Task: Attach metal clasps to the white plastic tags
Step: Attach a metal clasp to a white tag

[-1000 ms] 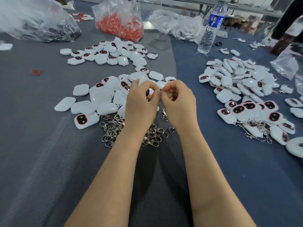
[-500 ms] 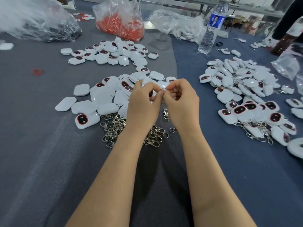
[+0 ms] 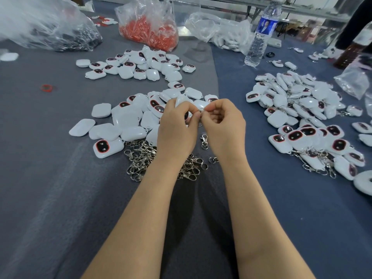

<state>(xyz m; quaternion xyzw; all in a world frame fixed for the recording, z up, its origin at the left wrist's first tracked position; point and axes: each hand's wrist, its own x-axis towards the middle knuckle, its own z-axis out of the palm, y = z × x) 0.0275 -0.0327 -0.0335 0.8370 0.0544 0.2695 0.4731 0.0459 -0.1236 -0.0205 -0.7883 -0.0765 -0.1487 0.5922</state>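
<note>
My left hand [image 3: 177, 127] grips a white plastic tag [image 3: 182, 101], mostly hidden behind the fingers, above the middle pile. My right hand [image 3: 223, 125] pinches a small metal clasp ring [image 3: 201, 111] right against the tag, fingertips of both hands touching. A heap of loose metal clasps [image 3: 141, 158] lies on the grey cloth just under my wrists. White tags without clasps [image 3: 124, 119] are spread to the left of my hands. At the right lies a pile of tags with clasps attached [image 3: 302, 127].
Another group of white tags [image 3: 138, 65] lies farther back. Plastic bags hold red parts [image 3: 149, 33], dark parts [image 3: 60, 37] and white parts [image 3: 223, 35]. A water bottle [image 3: 261, 35] stands at the back right. A red ring [image 3: 46, 88] lies at the left.
Both hands stayed together at the same spot, with only small finger movements on the tag and clasp ring; the ring now shows between the fingertips.
</note>
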